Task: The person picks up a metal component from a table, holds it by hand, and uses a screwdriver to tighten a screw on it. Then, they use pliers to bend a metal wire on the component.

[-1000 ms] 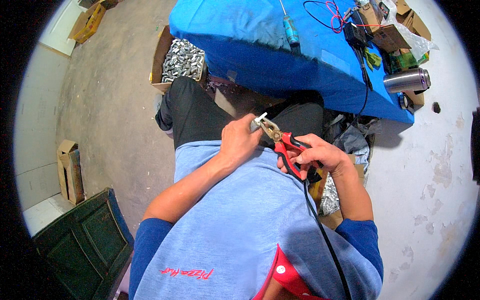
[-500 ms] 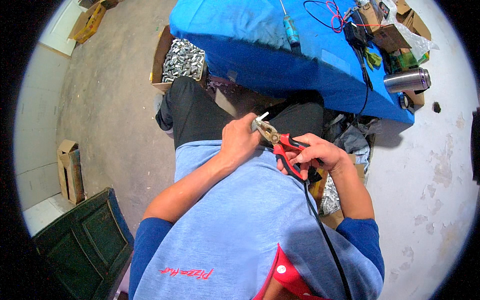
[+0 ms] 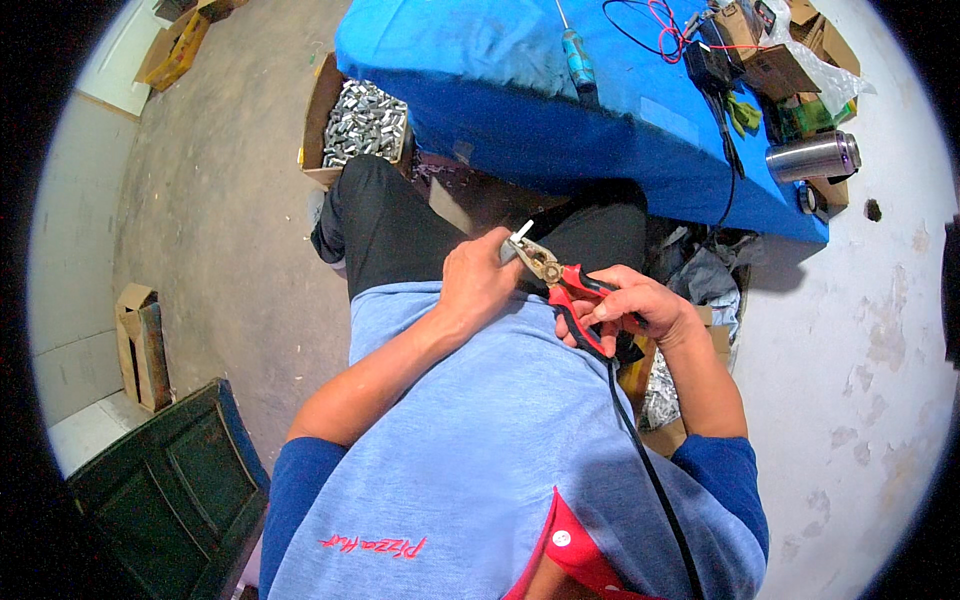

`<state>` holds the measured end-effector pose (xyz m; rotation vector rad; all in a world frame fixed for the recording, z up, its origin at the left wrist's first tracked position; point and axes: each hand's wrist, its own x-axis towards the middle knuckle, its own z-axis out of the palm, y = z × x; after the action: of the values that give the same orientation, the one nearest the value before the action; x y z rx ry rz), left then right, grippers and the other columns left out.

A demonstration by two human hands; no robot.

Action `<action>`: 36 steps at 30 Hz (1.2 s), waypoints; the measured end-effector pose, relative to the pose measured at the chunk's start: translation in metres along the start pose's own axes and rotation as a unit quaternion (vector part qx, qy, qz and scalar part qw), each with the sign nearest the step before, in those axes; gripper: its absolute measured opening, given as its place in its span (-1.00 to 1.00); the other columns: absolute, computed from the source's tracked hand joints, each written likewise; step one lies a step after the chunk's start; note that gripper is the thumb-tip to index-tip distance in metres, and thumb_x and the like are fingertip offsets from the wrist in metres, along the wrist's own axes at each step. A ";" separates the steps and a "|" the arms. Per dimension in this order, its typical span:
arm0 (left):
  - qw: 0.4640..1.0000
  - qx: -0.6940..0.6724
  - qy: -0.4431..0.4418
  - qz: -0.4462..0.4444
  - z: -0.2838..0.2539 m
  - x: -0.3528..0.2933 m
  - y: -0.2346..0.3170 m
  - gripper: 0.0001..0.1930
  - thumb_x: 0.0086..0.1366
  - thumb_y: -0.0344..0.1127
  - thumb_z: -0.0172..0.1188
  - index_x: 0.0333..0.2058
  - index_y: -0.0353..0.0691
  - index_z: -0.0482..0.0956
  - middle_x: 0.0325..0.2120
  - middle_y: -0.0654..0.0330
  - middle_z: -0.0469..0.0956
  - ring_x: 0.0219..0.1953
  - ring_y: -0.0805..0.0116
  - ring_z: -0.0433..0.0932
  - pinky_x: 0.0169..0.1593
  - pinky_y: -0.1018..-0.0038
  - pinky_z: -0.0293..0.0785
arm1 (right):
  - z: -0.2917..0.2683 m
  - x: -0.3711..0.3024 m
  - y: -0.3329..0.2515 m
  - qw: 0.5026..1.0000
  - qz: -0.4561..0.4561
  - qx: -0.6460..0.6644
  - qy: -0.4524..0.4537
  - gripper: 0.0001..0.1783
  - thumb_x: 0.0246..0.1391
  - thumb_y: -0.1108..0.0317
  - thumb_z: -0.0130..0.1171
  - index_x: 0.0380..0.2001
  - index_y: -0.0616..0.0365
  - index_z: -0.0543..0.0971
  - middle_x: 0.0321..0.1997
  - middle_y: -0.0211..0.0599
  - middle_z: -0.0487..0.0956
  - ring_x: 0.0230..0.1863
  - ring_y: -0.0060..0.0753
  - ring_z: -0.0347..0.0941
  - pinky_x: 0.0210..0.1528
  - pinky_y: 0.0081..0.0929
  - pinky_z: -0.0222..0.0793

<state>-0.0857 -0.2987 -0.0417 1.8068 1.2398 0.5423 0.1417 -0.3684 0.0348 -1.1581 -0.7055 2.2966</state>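
Observation:
Red-and-black handled pliers (image 3: 568, 287) lie across my lap, their handles gripped by my right hand (image 3: 635, 308). Over at the jaws, my left hand (image 3: 478, 275) is closed on a small metal piece (image 3: 511, 250), mostly covered by the fingers. A short white strip (image 3: 523, 231) sticks up beside the plier tips; whether it belongs to the metal piece I cannot tell. The jaws touch or nearly touch the piece. Both hands are close together just above my dark trousers.
A cardboard box (image 3: 321, 120) full of small silvery metal parts (image 3: 364, 122) stands beyond my left knee. Ahead is a blue-covered table (image 3: 480, 110) bearing a teal-handled screwdriver (image 3: 577, 60), wires and a steel flask (image 3: 813, 157). A dark panelled board (image 3: 175, 490) lies at lower left.
Hardly anything differs. The pliers and both hands stay in nearly the same place, with the white strip at the jaws shifted very slightly.

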 end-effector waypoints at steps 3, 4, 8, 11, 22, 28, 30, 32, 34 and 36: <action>1.000 0.006 0.012 0.012 0.003 0.000 -0.003 -0.82 0.11 -0.28 0.27 -0.39 -0.28 0.57 -0.59 -0.13 0.55 -0.47 -0.15 0.59 -0.37 0.08 0.46 | 0.005 0.001 -0.003 1.000 0.005 -0.014 0.014 -0.44 0.00 0.36 0.15 0.09 0.42 0.45 -0.12 0.04 0.64 -0.26 -0.32 0.65 -0.51 -0.57 0.61; 1.000 0.013 0.005 0.005 0.003 0.000 -0.003 -0.81 0.12 -0.26 0.27 -0.38 -0.27 0.57 -0.56 -0.16 0.57 -0.43 -0.19 0.60 -0.32 0.03 0.48 | 0.007 0.001 -0.003 1.000 0.006 -0.020 0.021 -0.45 0.00 0.36 0.15 0.08 0.42 0.45 -0.13 0.03 0.64 -0.27 -0.34 0.65 -0.50 -0.58 0.60; 0.999 0.037 0.006 -0.002 0.002 0.001 0.000 -0.80 0.13 -0.24 0.28 -0.37 -0.25 0.56 -0.54 -0.18 0.58 -0.39 -0.23 0.60 -0.28 -0.02 0.50 | 0.005 0.002 0.005 0.999 -0.015 -0.032 0.032 -0.46 0.00 0.38 0.15 0.07 0.42 0.46 -0.15 0.00 0.65 -0.31 -0.37 0.63 -0.39 -0.54 0.58; 0.999 0.033 0.013 0.008 0.003 0.002 -0.004 -0.80 0.13 -0.24 0.29 -0.37 -0.25 0.56 -0.54 -0.18 0.58 -0.40 -0.22 0.60 -0.29 -0.01 0.50 | 0.008 0.005 0.010 0.999 -0.025 -0.020 0.045 -0.46 0.00 0.38 0.15 0.07 0.42 0.46 -0.16 0.01 0.65 -0.29 -0.32 0.64 -0.27 -0.48 0.57; 0.999 0.031 0.032 0.029 0.003 -0.002 -0.006 -0.81 0.11 -0.30 0.26 -0.34 -0.27 0.57 -0.62 -0.10 0.54 -0.49 -0.10 0.60 -0.38 0.08 0.46 | 0.011 0.003 0.013 0.997 0.025 0.057 0.047 -0.53 0.00 0.38 0.13 0.02 0.35 0.49 -0.27 -0.09 0.64 -0.38 -0.38 0.63 -0.33 -0.44 0.58; 0.999 0.048 -0.011 0.022 0.001 -0.001 -0.004 -0.78 0.14 -0.26 0.28 -0.37 -0.30 0.55 -0.55 -0.16 0.58 -0.41 -0.20 0.60 -0.30 0.00 0.49 | 0.015 0.005 0.022 0.881 -0.035 -0.437 0.176 -0.55 0.00 0.36 0.18 -0.04 0.35 0.43 -0.25 -0.05 0.60 -0.36 -0.27 0.59 -0.35 -0.32 0.51; 0.998 0.048 -0.015 0.022 0.000 0.000 0.000 -0.78 0.15 -0.25 0.28 -0.38 -0.31 0.54 -0.54 -0.17 0.58 -0.40 -0.21 0.60 -0.30 0.00 0.48 | 0.015 0.010 0.040 0.626 -0.165 -0.714 0.267 -0.42 -0.05 0.33 0.28 0.02 0.37 0.38 -0.23 0.01 0.57 -0.28 -0.12 0.58 -0.26 -0.24 0.52; 0.999 0.045 -0.016 0.015 -0.002 0.003 0.008 -0.76 0.15 -0.24 0.29 -0.39 -0.32 0.54 -0.53 -0.19 0.58 -0.39 -0.22 0.60 -0.29 -0.01 0.48 | 0.012 0.010 0.038 0.597 -0.170 -0.729 0.288 -0.27 -0.15 0.30 0.36 0.08 0.40 0.32 -0.22 0.07 0.52 -0.20 0.05 0.53 -0.17 -0.15 0.50; 1.000 -0.004 0.003 0.003 0.001 0.007 0.011 -0.75 0.16 -0.23 0.27 -0.39 -0.34 0.56 -0.49 -0.21 0.58 -0.36 -0.23 0.59 -0.28 0.00 0.47 | 0.013 0.012 0.033 0.576 -0.215 -0.727 0.305 -0.27 -0.14 0.30 0.36 0.07 0.42 0.32 -0.22 0.05 0.51 -0.21 0.05 0.53 -0.19 -0.15 0.50; 0.999 -0.039 0.009 0.001 0.003 0.010 0.009 -0.75 0.18 -0.24 0.25 -0.37 -0.36 0.57 -0.51 -0.19 0.58 -0.39 -0.14 0.60 -0.31 0.07 0.47 | 0.012 0.018 0.039 0.608 -0.220 -0.693 0.319 -0.36 -0.14 0.38 0.27 0.06 0.37 0.37 -0.22 0.08 0.54 -0.21 0.11 0.54 -0.19 -0.14 0.50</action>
<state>-0.0746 -0.2921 -0.0373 1.7414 1.2129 0.6009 0.1152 -0.3898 0.0055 -1.8444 -2.2072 0.4212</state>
